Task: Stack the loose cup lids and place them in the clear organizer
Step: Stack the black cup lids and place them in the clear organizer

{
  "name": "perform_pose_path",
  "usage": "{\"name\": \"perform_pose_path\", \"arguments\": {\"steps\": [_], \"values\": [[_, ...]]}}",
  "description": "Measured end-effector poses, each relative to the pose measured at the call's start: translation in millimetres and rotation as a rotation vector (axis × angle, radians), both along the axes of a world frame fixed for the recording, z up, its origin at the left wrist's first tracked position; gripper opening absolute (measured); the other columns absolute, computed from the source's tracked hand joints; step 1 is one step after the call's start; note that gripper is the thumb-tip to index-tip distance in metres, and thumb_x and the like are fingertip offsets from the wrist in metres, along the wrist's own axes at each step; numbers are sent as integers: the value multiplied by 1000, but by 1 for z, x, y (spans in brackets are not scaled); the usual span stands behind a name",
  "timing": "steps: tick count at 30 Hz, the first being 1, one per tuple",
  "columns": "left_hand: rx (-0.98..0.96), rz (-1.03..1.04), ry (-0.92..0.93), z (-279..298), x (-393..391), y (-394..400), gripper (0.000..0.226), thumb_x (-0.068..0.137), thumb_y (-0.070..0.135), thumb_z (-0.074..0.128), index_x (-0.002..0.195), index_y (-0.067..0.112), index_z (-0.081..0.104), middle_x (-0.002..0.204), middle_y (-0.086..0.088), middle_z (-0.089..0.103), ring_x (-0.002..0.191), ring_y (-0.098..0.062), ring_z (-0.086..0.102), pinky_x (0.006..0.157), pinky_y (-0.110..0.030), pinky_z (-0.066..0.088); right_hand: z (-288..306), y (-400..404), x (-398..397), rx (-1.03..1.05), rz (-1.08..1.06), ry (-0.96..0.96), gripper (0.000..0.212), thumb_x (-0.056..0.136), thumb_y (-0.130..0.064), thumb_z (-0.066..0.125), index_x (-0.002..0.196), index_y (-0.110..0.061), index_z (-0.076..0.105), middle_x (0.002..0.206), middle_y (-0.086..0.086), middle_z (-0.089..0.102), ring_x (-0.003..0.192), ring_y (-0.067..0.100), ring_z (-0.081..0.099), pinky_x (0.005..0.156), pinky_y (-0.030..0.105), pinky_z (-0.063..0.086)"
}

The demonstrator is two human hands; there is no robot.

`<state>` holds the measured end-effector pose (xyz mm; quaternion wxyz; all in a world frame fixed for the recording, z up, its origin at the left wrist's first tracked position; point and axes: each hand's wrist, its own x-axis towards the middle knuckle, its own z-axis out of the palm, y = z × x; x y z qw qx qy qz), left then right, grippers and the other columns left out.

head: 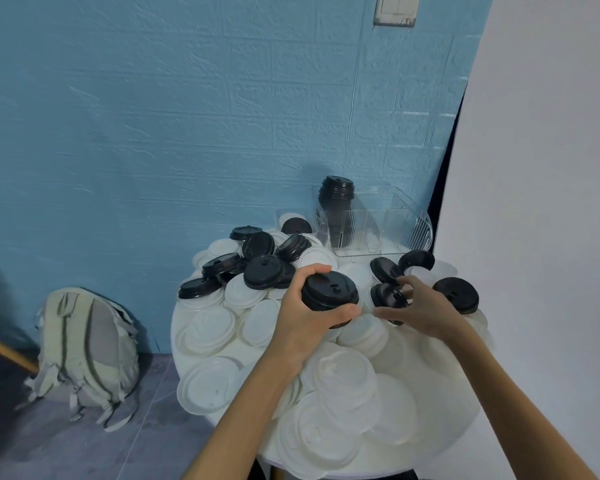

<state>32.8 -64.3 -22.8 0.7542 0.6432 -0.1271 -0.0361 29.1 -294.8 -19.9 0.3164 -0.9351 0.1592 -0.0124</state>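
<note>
black lids mostly lie loose. we hold a short stack of black lids (329,293) in our left hand (305,317), grip curled round it above the worktop (465,441), while our right hand (421,308) pinches another black lid (387,295). one black stack (336,199) already stands in the clear organizer (409,226); white lids (210,388) remain untouched, so we judge it early.

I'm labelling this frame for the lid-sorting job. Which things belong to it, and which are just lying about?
Belongs to the job:
- stack of black lids gripped by the left hand
- black lid at the right hand
- loose white lids
- clear organizer

Just lying about:
- backpack
- wall switch
</note>
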Motion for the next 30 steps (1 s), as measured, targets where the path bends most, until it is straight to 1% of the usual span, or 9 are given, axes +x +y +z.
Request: {"name": "perform_pose_path", "arguments": {"steps": [6,9,13,16,19,22,25,27,30], "values": [[7,-30,5,1,-1,2,69,64,1,94,119,30,64,118,3,66,102,-6,66,83,-19,55,26,4,-12,115,-20,-203,72,69,-50,89,128,-27,56,120,-5,65,102,16,64,92,37,52],[11,-53,1,0,-2,-2,80,65,-1,94,129,32,59,120,1,67,103,-5,67,82,-18,55,53,29,-24,316,145,-288,58,73,-39,89,123,-34,60,110,-18,65,92,3,67,83,21,49],[-59,-94,9,2,-3,-9,96,65,-8,91,140,35,50,124,-2,69,110,-15,71,89,-37,62,54,60,-25,372,339,-254,56,73,-35,91,123,-35,66,118,-16,69,108,2,67,100,30,53],[-66,-87,-12,2,-3,-11,96,60,-6,92,136,39,56,126,-6,68,113,-21,70,88,-44,62,48,72,-22,478,355,-236,50,74,-26,91,118,-35,69,113,-15,72,106,7,70,98,37,57],[-53,-56,-43,1,-2,-9,88,61,-10,91,131,34,61,125,-3,67,112,-17,69,79,-34,63,43,77,-19,602,365,-225,50,70,-20,91,114,-35,72,114,-5,74,105,15,73,97,45,58],[-53,-31,-70,2,-4,-7,78,64,-14,88,127,27,63,119,4,68,108,-10,69,75,-27,61,38,80,-15,658,352,-213,55,64,-27,92,113,-39,72,122,-1,70,109,16,71,97,43,58],[-29,4,-81,3,-4,-4,60,69,-9,87,117,21,66,113,1,71,99,-6,69,74,-20,57,38,75,-15,692,412,-140,49,79,-28,88,125,-32,69,126,1,69,112,17,70,96,39,59],[-10,8,-61,1,-2,-3,55,68,-1,91,112,22,66,111,1,71,97,-6,68,76,-17,55,41,65,-10,649,391,-107,52,86,-45,76,134,-27,64,127,-2,68,113,14,69,95,35,59],[10,12,-29,1,1,0,55,66,5,94,110,26,67,110,6,69,96,-1,66,76,-15,53,34,31,21,307,93,-242,65,86,-60,70,140,-24,58,132,-1,64,114,17,64,99,41,55]]}}
